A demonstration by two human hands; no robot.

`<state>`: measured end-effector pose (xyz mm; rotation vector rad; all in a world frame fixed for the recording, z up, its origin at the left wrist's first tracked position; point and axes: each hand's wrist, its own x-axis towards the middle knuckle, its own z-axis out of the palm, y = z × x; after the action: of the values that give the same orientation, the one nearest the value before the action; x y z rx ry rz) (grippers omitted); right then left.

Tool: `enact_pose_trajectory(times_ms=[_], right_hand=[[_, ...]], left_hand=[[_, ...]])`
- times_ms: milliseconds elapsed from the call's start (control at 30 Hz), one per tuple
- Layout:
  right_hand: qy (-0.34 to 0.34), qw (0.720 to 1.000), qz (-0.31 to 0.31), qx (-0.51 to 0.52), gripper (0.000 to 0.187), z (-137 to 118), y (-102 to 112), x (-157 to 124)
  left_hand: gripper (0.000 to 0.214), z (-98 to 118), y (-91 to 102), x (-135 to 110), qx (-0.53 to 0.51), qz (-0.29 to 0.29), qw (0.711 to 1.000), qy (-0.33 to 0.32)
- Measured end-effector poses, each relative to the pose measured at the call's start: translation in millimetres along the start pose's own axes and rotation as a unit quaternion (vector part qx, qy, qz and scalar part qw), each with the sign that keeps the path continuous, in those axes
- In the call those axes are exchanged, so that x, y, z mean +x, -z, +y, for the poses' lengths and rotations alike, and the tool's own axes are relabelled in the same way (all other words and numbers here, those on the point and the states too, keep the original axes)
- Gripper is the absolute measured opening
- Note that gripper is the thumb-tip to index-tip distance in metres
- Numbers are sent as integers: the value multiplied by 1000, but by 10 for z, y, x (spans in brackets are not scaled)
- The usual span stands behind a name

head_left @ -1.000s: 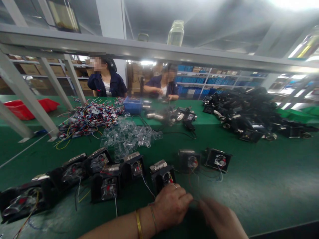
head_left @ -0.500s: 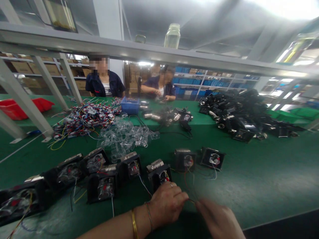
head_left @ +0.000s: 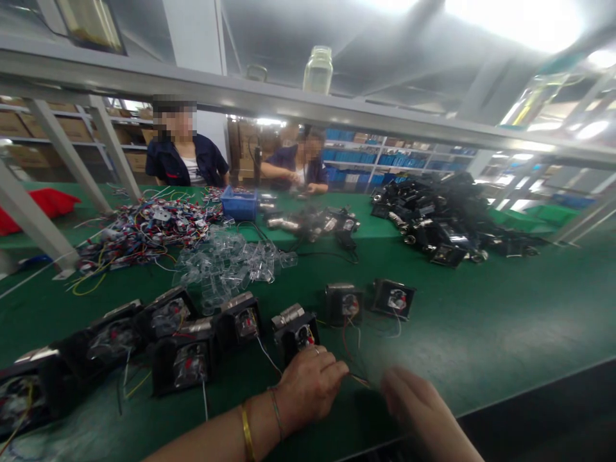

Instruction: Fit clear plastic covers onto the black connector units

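My left hand [head_left: 308, 388] is closed in a pinch on thin wires [head_left: 353, 359] that run up to a black boxed part [head_left: 342, 303] on the green table [head_left: 481, 333]. My right hand [head_left: 416, 404] is closed too and meets the same wires just right of the left hand; its fingertips are blurred. A black part with a metal connector [head_left: 294, 330] lies right above my left hand. A second black part [head_left: 393, 298] sits to the right of the wired one.
A row of black parts [head_left: 144, 333] stretches left along the near edge. Clear plastic covers [head_left: 226, 266], a heap of coloured wires [head_left: 144, 231], a blue bin [head_left: 239, 204] and a black pile [head_left: 433, 221] lie further back. Two people sit across the table under a metal shelf rail [head_left: 289, 106].
The view has shifted so everything sits further left. My hands stay pinched on the wires; the right hand has drawn slightly apart from the left.
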<state>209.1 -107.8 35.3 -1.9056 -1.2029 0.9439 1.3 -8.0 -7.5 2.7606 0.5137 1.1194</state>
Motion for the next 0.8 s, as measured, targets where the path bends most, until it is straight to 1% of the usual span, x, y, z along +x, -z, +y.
enact_pose_trajectory(times_ms=[67,133,200,267,333,400,467,500,567,633,700,733,767,800], right_hand=[[51,997,26,-43,49,-71,-30,-37],[95,991,25,-87,46,-133,-80,-73],[113,987,15,-116,44,-150,-114,-97],[112,985,14,-130,41,-103,-92,-101],[105,986,21,-126,41,-5,9,-80],[96,988,45,-112,42,90,178,-18],[99,985,78,-113,43,101,360,100],[109,983,83,-123,43,51,431,181],[144,974,82,-152,41,-177,489,377],[194,961,71,-183,41,-548,399,608],[259,943,36,-206,38,-968,160,873],[286,929,-3,-234,35,-1162,-3,1020],[316,910,-36,-266,31,-1332,-185,1174],[334,899,-56,-276,28,-1471,-377,1332]], left_hand=[[15,3,4,-4,-4,-3,1000,3],[15,6,9,-6,-7,-5,1000,5],[14,8,11,-6,-8,-5,1000,6],[13,8,8,-7,-7,-5,1000,8],[11,6,3,-11,-4,-5,1000,8],[10,3,0,-16,-3,-8,1000,9],[10,-2,-4,-20,-3,-14,1000,8],[10,-8,-11,-21,-2,-17,1000,6],[11,-29,-49,-20,2,-23,1000,-3],[11,-66,-128,-10,13,-26,999,-21],[11,-114,-236,10,32,-38,998,-44],[12,-138,-288,22,45,-53,996,-53],[13,-158,-330,35,53,-77,994,-58],[12,-171,-356,45,59,-106,991,-56]])
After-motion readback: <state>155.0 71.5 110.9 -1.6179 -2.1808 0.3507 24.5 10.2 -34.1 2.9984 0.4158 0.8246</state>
